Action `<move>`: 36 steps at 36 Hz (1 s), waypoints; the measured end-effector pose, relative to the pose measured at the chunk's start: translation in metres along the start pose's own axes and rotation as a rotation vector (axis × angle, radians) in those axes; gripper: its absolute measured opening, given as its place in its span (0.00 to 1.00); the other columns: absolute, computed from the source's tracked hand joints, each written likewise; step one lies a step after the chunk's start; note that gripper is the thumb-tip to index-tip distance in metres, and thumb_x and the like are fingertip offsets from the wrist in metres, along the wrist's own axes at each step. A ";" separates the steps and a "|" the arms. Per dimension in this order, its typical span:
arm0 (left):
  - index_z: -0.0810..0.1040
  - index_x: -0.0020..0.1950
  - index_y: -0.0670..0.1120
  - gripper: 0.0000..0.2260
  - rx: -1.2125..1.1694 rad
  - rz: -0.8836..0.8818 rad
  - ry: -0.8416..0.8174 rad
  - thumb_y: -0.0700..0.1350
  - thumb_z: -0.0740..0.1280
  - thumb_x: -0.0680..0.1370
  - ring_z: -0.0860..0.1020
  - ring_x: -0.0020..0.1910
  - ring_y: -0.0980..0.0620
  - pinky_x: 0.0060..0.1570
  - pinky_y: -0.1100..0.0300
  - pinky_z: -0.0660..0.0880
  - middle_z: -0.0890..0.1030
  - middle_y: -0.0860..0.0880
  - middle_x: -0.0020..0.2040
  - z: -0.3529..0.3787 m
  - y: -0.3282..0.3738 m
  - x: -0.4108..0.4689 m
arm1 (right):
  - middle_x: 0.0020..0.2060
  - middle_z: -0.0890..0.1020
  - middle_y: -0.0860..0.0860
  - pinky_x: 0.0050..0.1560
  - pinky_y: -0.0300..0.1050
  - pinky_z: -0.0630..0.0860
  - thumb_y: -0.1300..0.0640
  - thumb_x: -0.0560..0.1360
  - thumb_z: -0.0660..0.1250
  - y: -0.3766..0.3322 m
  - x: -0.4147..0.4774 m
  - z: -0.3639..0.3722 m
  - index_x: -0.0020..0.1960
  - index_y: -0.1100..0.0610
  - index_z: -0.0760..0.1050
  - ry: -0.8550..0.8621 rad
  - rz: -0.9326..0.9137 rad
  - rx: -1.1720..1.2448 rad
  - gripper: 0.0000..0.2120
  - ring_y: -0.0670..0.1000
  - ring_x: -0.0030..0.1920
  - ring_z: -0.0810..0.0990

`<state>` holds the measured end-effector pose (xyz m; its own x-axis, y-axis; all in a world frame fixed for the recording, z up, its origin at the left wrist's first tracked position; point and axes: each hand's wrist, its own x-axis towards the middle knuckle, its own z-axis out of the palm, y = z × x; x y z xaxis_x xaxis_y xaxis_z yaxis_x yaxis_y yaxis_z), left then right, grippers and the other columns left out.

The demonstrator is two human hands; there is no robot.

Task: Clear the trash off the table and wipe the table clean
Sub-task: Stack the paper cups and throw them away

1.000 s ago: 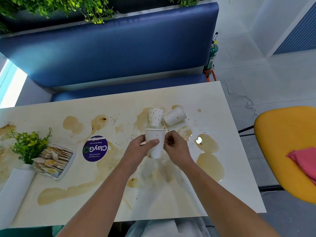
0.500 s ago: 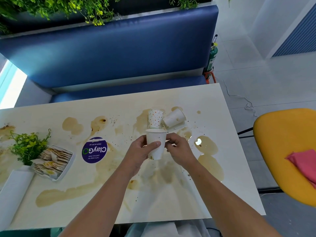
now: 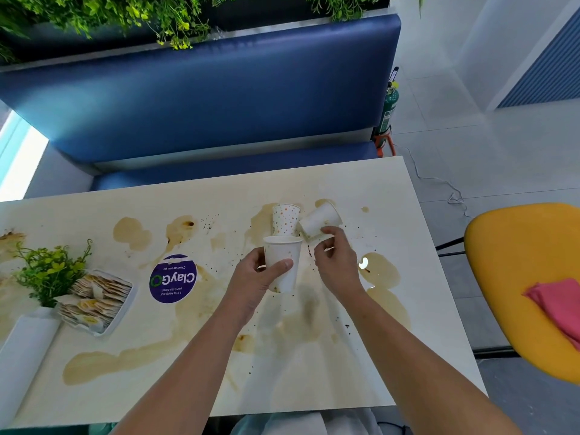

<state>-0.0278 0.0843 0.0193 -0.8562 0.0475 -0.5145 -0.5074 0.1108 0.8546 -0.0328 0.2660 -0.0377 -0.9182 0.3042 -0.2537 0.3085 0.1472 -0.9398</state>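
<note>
My left hand (image 3: pixel 257 277) holds a white paper cup (image 3: pixel 284 262) upright just above the stained cream table (image 3: pixel 314 372). Behind it a dotted paper cup (image 3: pixel 285 218) stands on the table. Beside that lies a tipped white cup (image 3: pixel 320 218), mouth toward me. My right hand (image 3: pixel 337 262) has reached this tipped cup: its fingertips curl over the cup's near edge with the thumb underneath. Brown coffee spills (image 3: pixel 381 271) and dark specks cover much of the tabletop.
A purple round sticker (image 3: pixel 173 278) lies left of my hands. A tray of sachets (image 3: pixel 99 301) and a white vase with a plant (image 3: pixel 47 271) stand at the left edge. A yellow chair (image 3: pixel 518 277) holding a pink cloth (image 3: pixel 558 302) is on the right. A blue bench (image 3: pixel 204 98) runs behind.
My right hand left the held cup and moved up and right onto the tipped cup. My left hand keeps its hold on the white cup, almost still.
</note>
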 end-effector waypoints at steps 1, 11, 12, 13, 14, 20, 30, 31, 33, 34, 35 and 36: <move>0.82 0.61 0.49 0.28 0.000 0.003 0.003 0.57 0.79 0.63 0.84 0.55 0.45 0.50 0.49 0.82 0.86 0.51 0.54 -0.001 0.001 0.000 | 0.41 0.79 0.49 0.39 0.47 0.78 0.61 0.79 0.62 -0.002 0.003 -0.001 0.67 0.46 0.69 0.026 0.008 -0.021 0.19 0.54 0.40 0.82; 0.82 0.60 0.50 0.29 0.004 0.006 0.018 0.59 0.80 0.62 0.84 0.55 0.46 0.49 0.48 0.82 0.86 0.51 0.54 -0.006 -0.001 -0.001 | 0.40 0.84 0.56 0.39 0.56 0.85 0.56 0.81 0.61 -0.015 0.047 -0.008 0.82 0.42 0.43 0.119 0.268 -0.059 0.38 0.59 0.34 0.85; 0.82 0.60 0.50 0.29 0.004 0.004 0.019 0.59 0.80 0.62 0.84 0.55 0.45 0.52 0.45 0.82 0.86 0.51 0.54 -0.007 -0.002 -0.001 | 0.42 0.84 0.56 0.38 0.56 0.85 0.55 0.81 0.61 -0.017 0.051 -0.008 0.82 0.43 0.43 0.121 0.283 -0.054 0.37 0.59 0.34 0.86; 0.82 0.60 0.50 0.29 0.005 0.004 0.020 0.59 0.80 0.62 0.84 0.55 0.45 0.54 0.43 0.82 0.86 0.51 0.54 -0.008 -0.002 0.000 | 0.45 0.84 0.57 0.36 0.54 0.85 0.55 0.82 0.61 -0.018 0.055 -0.008 0.82 0.43 0.42 0.122 0.290 -0.059 0.37 0.59 0.33 0.86; 0.82 0.60 0.50 0.29 0.007 0.003 0.020 0.59 0.80 0.62 0.84 0.55 0.46 0.56 0.42 0.81 0.86 0.51 0.54 -0.009 -0.002 -0.001 | 0.48 0.83 0.57 0.33 0.52 0.84 0.55 0.82 0.60 -0.019 0.058 -0.009 0.82 0.43 0.43 0.120 0.296 -0.068 0.36 0.58 0.33 0.86; 0.81 0.60 0.51 0.29 0.017 0.003 0.028 0.60 0.80 0.62 0.84 0.55 0.47 0.58 0.40 0.81 0.86 0.52 0.53 -0.016 -0.005 -0.002 | 0.51 0.83 0.59 0.24 0.41 0.76 0.54 0.83 0.56 -0.018 0.073 -0.009 0.81 0.45 0.50 0.105 0.381 -0.062 0.29 0.55 0.28 0.83; 0.81 0.60 0.52 0.29 0.003 0.005 0.058 0.60 0.80 0.63 0.84 0.56 0.47 0.60 0.39 0.80 0.86 0.51 0.55 -0.028 -0.004 -0.001 | 0.41 0.85 0.59 0.31 0.49 0.81 0.58 0.82 0.54 -0.013 0.085 -0.011 0.60 0.55 0.72 0.082 0.420 0.008 0.11 0.58 0.28 0.81; 0.81 0.61 0.52 0.29 0.002 0.004 0.062 0.60 0.80 0.63 0.84 0.56 0.46 0.59 0.39 0.80 0.86 0.51 0.55 -0.030 -0.004 -0.001 | 0.40 0.85 0.59 0.32 0.51 0.82 0.59 0.82 0.54 -0.013 0.085 -0.011 0.58 0.56 0.73 0.070 0.414 0.007 0.10 0.59 0.29 0.82; 0.81 0.61 0.51 0.30 -0.001 0.001 0.066 0.60 0.80 0.63 0.84 0.56 0.46 0.59 0.38 0.80 0.86 0.51 0.55 -0.031 -0.005 -0.001 | 0.40 0.85 0.60 0.34 0.55 0.84 0.61 0.81 0.54 -0.013 0.084 -0.011 0.57 0.58 0.73 0.040 0.400 0.007 0.11 0.59 0.29 0.82; 0.81 0.61 0.51 0.30 -0.003 -0.001 0.070 0.60 0.80 0.63 0.84 0.56 0.46 0.59 0.38 0.80 0.86 0.51 0.55 -0.032 -0.005 -0.001 | 0.40 0.85 0.60 0.35 0.56 0.84 0.61 0.81 0.53 -0.012 0.084 -0.010 0.56 0.58 0.74 0.031 0.392 0.003 0.11 0.59 0.29 0.82; 0.81 0.61 0.51 0.30 -0.006 -0.003 0.074 0.60 0.80 0.62 0.84 0.56 0.46 0.59 0.38 0.80 0.86 0.51 0.55 -0.033 -0.006 -0.001 | 0.41 0.85 0.61 0.34 0.55 0.84 0.62 0.81 0.54 -0.012 0.083 -0.011 0.56 0.59 0.74 0.030 0.385 0.000 0.11 0.59 0.29 0.82; 0.81 0.62 0.51 0.30 -0.009 -0.003 0.077 0.60 0.80 0.62 0.84 0.56 0.46 0.59 0.38 0.80 0.86 0.51 0.55 -0.033 -0.007 -0.001 | 0.41 0.85 0.61 0.34 0.55 0.84 0.62 0.81 0.54 -0.013 0.082 -0.011 0.56 0.59 0.74 0.034 0.380 -0.001 0.11 0.58 0.29 0.82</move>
<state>-0.0265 0.0505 0.0165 -0.8597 -0.0292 -0.5100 -0.5101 0.1021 0.8540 -0.1089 0.2994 -0.0439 -0.7293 0.3682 -0.5766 0.6258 0.0186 -0.7797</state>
